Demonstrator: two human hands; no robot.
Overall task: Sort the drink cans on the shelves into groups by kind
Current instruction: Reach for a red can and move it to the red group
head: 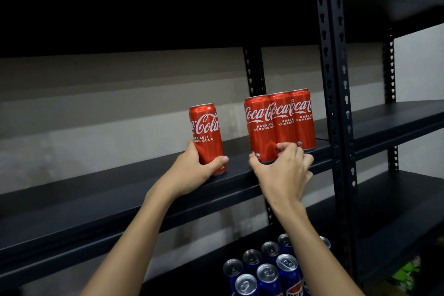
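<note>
Grey concrete wall (120, 94) behind racks; green packaging (406, 271) bottom right, blurred, can't ID.

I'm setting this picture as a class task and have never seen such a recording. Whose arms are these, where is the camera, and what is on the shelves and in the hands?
There is no machine here: the arms belong to a person wearing a camera on the head, so the single picture looks forward and down along their own arms. They stand at a black metal shelf. The left hand grips a lone red cola can standing apart on the shelf. The right hand reaches to the foot of a row of three red cola cans standing side by side, its fingers curled against the bases. On the shelf below stands a cluster of blue cans, seen from above. The task is sorting cans by kind.
</note>
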